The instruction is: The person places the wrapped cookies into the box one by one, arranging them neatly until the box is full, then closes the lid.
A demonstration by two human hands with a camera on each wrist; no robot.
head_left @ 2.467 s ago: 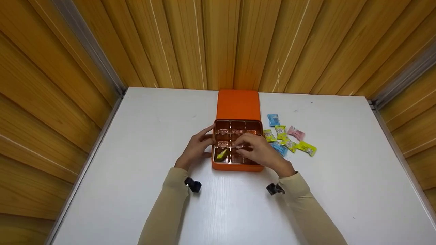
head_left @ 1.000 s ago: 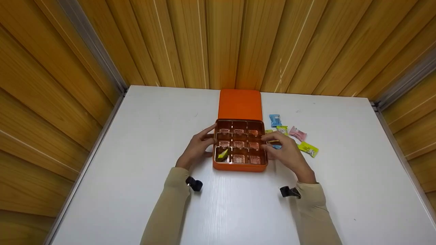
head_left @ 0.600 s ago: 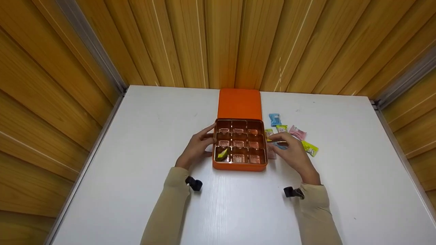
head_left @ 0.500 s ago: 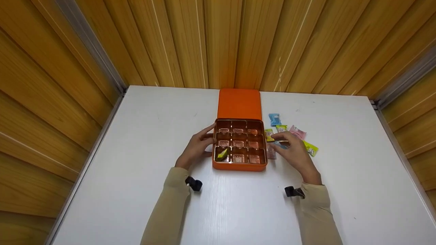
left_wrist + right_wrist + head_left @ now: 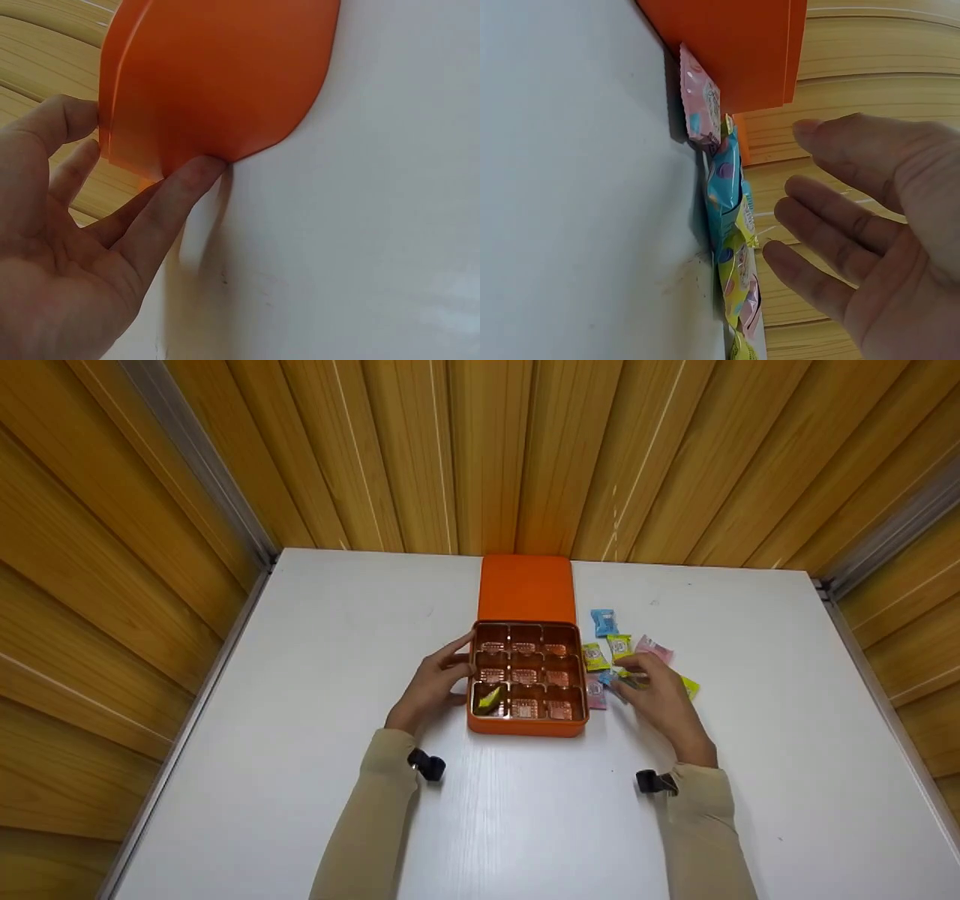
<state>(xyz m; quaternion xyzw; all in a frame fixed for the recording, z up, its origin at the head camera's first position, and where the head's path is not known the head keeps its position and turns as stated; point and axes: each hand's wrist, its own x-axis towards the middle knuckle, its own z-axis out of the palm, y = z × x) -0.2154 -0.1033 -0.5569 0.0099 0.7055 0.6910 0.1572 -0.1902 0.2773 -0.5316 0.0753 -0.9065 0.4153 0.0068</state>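
Observation:
An orange box (image 5: 527,728) with a brown compartment tray stands mid-table. Its front left compartment holds a green-yellow wrapped piece (image 5: 490,701). My left hand (image 5: 431,686) rests its fingertips against the box's left side; the left wrist view shows the fingers extended along the orange wall (image 5: 217,75). To the right of the box, my right hand (image 5: 664,705) hovers over wrapped candies with fingers spread and nothing between them. Under and around it are a blue candy (image 5: 724,180), yellow candies (image 5: 595,657) and a pink candy (image 5: 700,97) close beside the box.
An orange lid (image 5: 526,587) lies flat behind the box, near the wood-panelled wall (image 5: 420,457). Another blue candy (image 5: 604,622) and a second pink candy (image 5: 654,648) lie farther back on the white table (image 5: 360,622).
My right hand has left the tray and moved right, over the candies. A pink candy now shows beside the box's right side. The left hand has stayed at the box.

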